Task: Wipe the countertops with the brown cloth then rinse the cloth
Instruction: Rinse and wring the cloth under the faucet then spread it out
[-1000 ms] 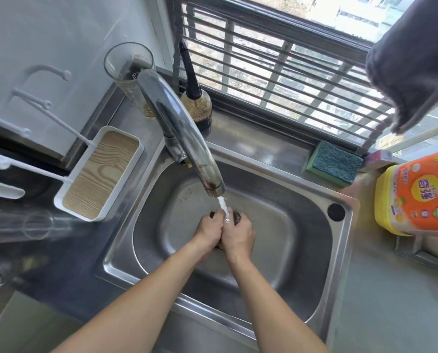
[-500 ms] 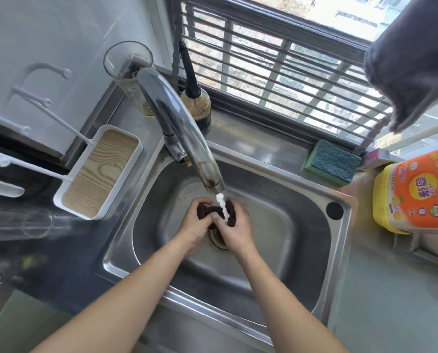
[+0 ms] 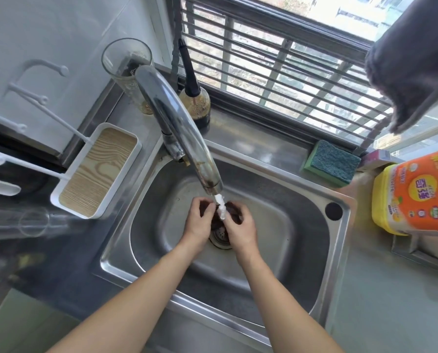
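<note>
Both hands, left [image 3: 197, 222] and right [image 3: 241, 226], grip the brown cloth [image 3: 229, 212] between them under running water [image 3: 220, 207].

Brown cloth [image 3: 232, 212] under running tap [image 3: 185, 138]

Sink [image 3: 340, 207] & tap [image 3: 177, 128]: shiny steel. Tray [image 3: 95, 171], left of frame: matt wood-grain w/ white plastic rim. Sponge [image 3: 332, 161]: rough.

Strong daylight is admitted through the barred window [image 3: 276, 62], overexposed at its top. Glare is thrown on the steel sink [image 3: 276, 189]. Edges are bent by wide-angle distortion; the left margin is smeared.
</note>
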